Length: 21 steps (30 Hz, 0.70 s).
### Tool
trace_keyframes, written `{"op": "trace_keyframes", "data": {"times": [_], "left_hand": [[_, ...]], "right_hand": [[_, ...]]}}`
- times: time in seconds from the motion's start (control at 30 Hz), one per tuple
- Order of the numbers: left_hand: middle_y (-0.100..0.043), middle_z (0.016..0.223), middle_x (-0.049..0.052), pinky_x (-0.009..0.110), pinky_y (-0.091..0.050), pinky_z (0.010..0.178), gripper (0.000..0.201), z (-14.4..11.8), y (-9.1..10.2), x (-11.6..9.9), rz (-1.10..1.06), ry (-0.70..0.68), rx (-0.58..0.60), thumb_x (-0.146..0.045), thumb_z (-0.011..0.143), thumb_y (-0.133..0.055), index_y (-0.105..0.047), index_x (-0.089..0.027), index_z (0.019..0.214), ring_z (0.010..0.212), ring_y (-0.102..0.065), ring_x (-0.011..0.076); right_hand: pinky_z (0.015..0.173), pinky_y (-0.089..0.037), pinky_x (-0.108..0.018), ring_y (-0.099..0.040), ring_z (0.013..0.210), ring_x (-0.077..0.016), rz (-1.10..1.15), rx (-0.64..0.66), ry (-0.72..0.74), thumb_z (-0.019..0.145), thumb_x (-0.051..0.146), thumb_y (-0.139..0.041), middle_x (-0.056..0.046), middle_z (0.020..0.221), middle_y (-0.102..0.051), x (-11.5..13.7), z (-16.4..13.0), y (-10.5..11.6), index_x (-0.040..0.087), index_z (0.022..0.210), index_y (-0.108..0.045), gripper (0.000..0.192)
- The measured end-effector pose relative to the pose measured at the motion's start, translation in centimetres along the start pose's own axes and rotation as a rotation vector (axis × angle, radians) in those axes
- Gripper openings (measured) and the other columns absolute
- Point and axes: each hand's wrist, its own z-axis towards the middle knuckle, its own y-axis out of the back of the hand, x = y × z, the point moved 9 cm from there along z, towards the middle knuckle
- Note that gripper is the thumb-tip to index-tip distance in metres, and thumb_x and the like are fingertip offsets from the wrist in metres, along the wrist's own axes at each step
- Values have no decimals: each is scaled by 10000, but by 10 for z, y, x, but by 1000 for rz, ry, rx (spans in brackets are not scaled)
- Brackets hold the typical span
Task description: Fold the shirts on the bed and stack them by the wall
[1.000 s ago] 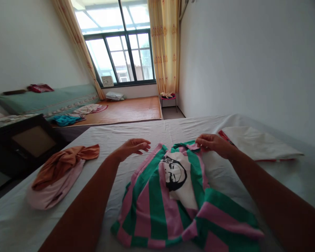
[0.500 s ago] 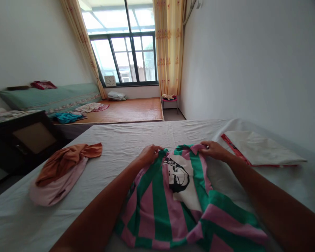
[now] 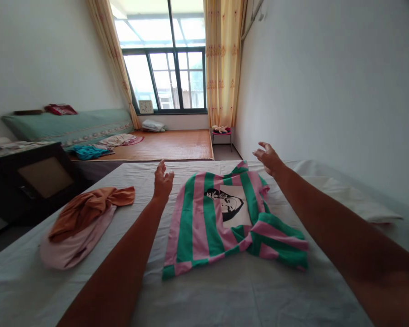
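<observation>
A green and pink striped shirt [image 3: 201, 218] with a black-and-white printed figure lies spread on the white bed sheet [image 3: 225, 295]. Its right-hand part is bunched, and its upper edge is partly folded over. My left hand [image 3: 163, 181] is raised beyond the shirt's upper left, fingers apart and holding nothing. Above the shirt's upper right hovers my right hand [image 3: 267, 158], also open, its fingers reaching toward the window side. Neither hand appears to touch the cloth.
Orange cloth [image 3: 82, 213] and pink cloth [image 3: 78, 245] lie heaped at the left. A folded white cloth [image 3: 347, 195] is at the right, partly behind my forearm. Beyond stand a dark cabinet [image 3: 44, 172], a second bed with a brown mat [image 3: 177, 143] and a small stool [image 3: 222, 132].
Both hands have let go of the shirt and lifted away from it, the left one moving left, the right one upward. The shirt now lies flatter and farther from me.
</observation>
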Motion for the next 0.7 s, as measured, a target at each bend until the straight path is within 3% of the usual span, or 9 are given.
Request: {"op": "trace_keyframes", "data": {"times": [0.1,0.2,0.33,0.43,0.5,0.57,0.63,0.7], "left_hand": [[-558,1240,120,392,-415,994,448,-4,-6,3,86,11,167,-273,754,-562,-591,-163,1187,1174,-516,253],[-660,1094,108,398,-454,932,423,-19,-27,16,112,93,406,-337,712,-593,-659,-148,1085,1085,-578,269],[-704,994,80,364,-490,846,433,-44,-54,27,147,116,631,-414,653,-654,-708,-172,1007,1004,-616,277],[-716,920,60,370,-501,816,445,-60,-69,30,211,82,804,-459,652,-654,-721,-183,995,896,-643,266],[-715,962,63,392,-478,880,431,-68,-74,30,277,27,910,-468,642,-662,-731,-202,975,942,-633,279],[-690,1081,71,402,-413,984,412,-72,-76,26,341,-56,957,-466,623,-681,-739,-225,952,1063,-591,296],[-658,1164,76,404,-363,1038,415,-74,-76,24,391,-113,969,-475,619,-682,-738,-234,952,1136,-552,301],[-653,1170,80,409,-365,1041,428,-75,-78,23,422,-135,973,-486,630,-669,-730,-231,968,1138,-552,298]], "right_hand": [[886,-477,-368,-567,1074,-221,-215,201,77,713,316,-613,-114,1188,-598,-6,-24,-13,196,1121,-570,428],[796,-488,-353,-619,888,-221,-435,426,70,741,401,-585,-93,978,-676,-24,-59,-13,184,954,-642,309],[655,-465,-305,-599,668,-193,-673,734,-12,783,547,-525,-47,709,-658,-49,-112,6,195,750,-641,372],[609,-444,-281,-598,683,-199,-761,866,-64,710,578,-625,-42,767,-667,-56,-151,32,203,843,-649,398],[599,-440,-276,-598,705,-208,-752,922,-65,656,538,-700,-38,800,-665,-47,-175,47,202,908,-649,423],[638,-459,-283,-606,732,-210,-634,1093,-74,701,503,-682,-36,798,-663,-28,-205,52,185,904,-663,377],[737,-476,-300,-621,810,-215,-434,1307,-73,773,482,-630,-47,843,-672,2,-238,52,168,882,-688,338],[847,-460,-315,-618,922,-226,-259,1428,-35,759,482,-660,-70,945,-677,35,-258,52,164,897,-710,350]]}}
